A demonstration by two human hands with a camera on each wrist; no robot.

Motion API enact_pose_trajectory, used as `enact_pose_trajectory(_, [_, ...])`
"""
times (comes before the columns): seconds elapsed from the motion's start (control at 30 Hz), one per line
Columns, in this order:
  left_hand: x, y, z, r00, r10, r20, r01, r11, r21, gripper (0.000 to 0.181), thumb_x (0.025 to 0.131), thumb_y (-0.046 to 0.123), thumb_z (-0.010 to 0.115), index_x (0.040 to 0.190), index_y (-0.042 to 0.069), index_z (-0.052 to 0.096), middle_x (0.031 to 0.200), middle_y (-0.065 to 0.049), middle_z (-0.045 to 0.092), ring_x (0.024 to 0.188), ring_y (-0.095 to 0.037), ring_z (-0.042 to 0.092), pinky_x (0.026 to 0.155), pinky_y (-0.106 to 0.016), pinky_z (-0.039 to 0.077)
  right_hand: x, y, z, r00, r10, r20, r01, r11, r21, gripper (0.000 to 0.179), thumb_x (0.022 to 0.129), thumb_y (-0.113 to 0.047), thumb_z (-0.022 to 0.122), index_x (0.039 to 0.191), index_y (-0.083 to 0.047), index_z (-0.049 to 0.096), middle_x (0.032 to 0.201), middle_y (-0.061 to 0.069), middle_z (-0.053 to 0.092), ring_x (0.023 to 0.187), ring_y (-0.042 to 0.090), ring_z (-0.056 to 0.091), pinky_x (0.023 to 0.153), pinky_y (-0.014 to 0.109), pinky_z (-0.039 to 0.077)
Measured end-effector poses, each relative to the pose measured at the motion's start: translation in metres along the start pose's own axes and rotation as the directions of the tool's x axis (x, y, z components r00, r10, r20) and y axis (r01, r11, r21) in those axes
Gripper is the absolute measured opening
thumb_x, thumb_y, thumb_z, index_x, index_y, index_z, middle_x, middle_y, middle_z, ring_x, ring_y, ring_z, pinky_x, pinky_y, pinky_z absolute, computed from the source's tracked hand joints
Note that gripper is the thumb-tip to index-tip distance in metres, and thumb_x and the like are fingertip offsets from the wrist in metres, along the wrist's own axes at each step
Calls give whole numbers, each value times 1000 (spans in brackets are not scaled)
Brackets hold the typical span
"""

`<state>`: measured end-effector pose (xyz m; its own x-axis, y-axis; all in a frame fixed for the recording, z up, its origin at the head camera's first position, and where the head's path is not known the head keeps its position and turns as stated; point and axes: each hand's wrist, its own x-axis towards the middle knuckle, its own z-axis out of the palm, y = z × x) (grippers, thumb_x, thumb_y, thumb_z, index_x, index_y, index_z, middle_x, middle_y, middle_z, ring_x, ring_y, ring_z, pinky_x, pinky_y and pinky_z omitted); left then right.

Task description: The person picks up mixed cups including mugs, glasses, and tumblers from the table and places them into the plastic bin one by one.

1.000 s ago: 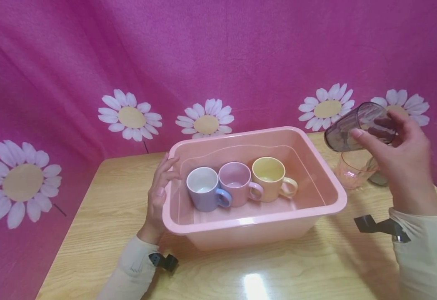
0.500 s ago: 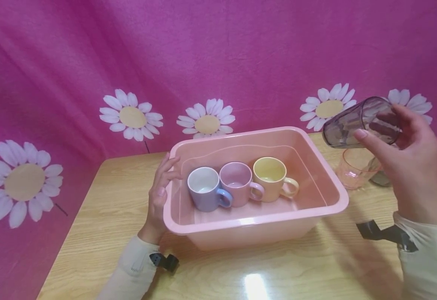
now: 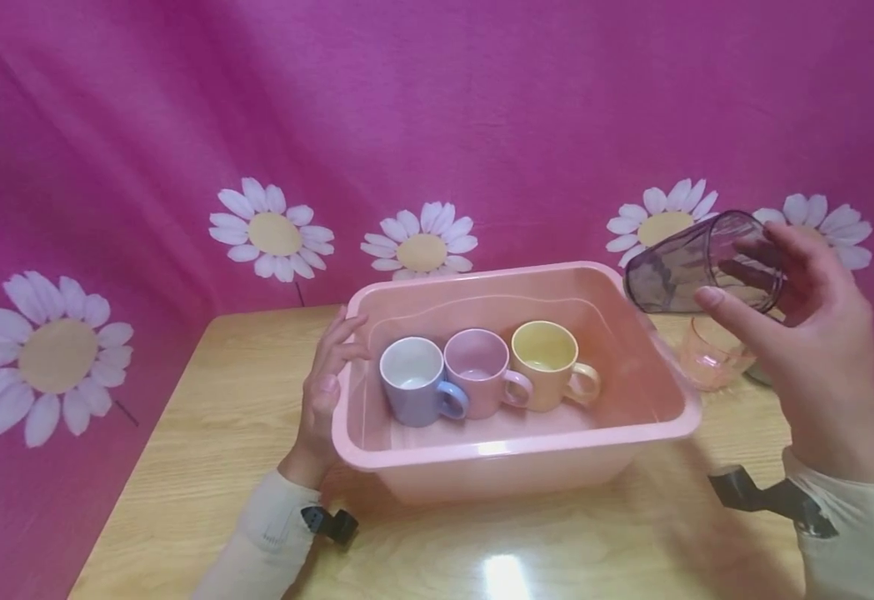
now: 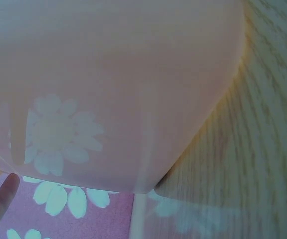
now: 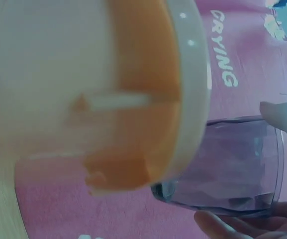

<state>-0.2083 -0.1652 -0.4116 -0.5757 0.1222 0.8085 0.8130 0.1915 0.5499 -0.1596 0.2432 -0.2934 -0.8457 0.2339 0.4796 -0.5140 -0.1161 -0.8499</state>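
Observation:
A pink plastic basin (image 3: 511,467) stands on the wooden table. Inside it sit three upright mugs in a row: a blue mug (image 3: 410,400), a pink mug (image 3: 474,387) and a yellow mug (image 3: 541,375). My left hand (image 3: 320,400) grips the basin's left rim, its fingers reaching over the edge. With thumb and fingers around its mouth end, my right hand (image 3: 830,333) holds a dark see-through tumbler (image 3: 669,271). The tumbler lies tilted almost on its side, its base pointing left at the basin's far right corner. Both tumbler (image 5: 228,164) and basin wall (image 5: 73,59) show in the right wrist view.
Right of the basin, an orange see-through glass (image 3: 706,358) stands on the table (image 3: 189,467). Another darker glass (image 3: 759,375) is mostly hidden behind my right hand. A magenta cloth (image 3: 437,108) with white daisies hangs behind the table.
My right hand and the tumbler have shifted slightly left toward the basin's right corner and a little lower. The left hand keeps its place on the rim; the mugs stay put.

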Motion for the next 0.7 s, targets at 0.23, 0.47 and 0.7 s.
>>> enact_pose_trajectory(0.23, [0, -1, -1, 1000, 0, 7, 0, 1000, 16, 47, 94, 33, 26, 101, -3, 56, 141, -19, 45, 143, -37, 19, 115, -55, 12, -6, 1, 13, 997, -39, 63, 37, 999, 35, 75, 71, 26, 65, 139, -2, 46, 129, 17, 56, 116, 23, 57, 85, 21, 52])
enact_pose_trajectory(0.47, [1, -2, -1, 1000, -4, 15, 3, 999, 53, 50, 94, 35, 25, 100, -4, 55, 141, -18, 46, 143, -36, 21, 115, -54, 14, -12, 4, 22, 993, -28, 116, 26, 999, 21, 78, 70, 27, 64, 140, -2, 45, 132, 18, 52, 119, 25, 55, 86, 24, 53])
enact_pose_trajectory(0.7, [0, -3, -1, 1000, -5, 12, 4, 999, 50, 55, 95, 40, 24, 99, -5, 55, 141, -18, 46, 143, -36, 21, 116, -54, 13, -16, 7, 32, 986, -1, 165, 5, 1000, -27, 81, 70, 24, 68, 141, -4, 43, 135, 20, 49, 120, 24, 54, 86, 24, 52])
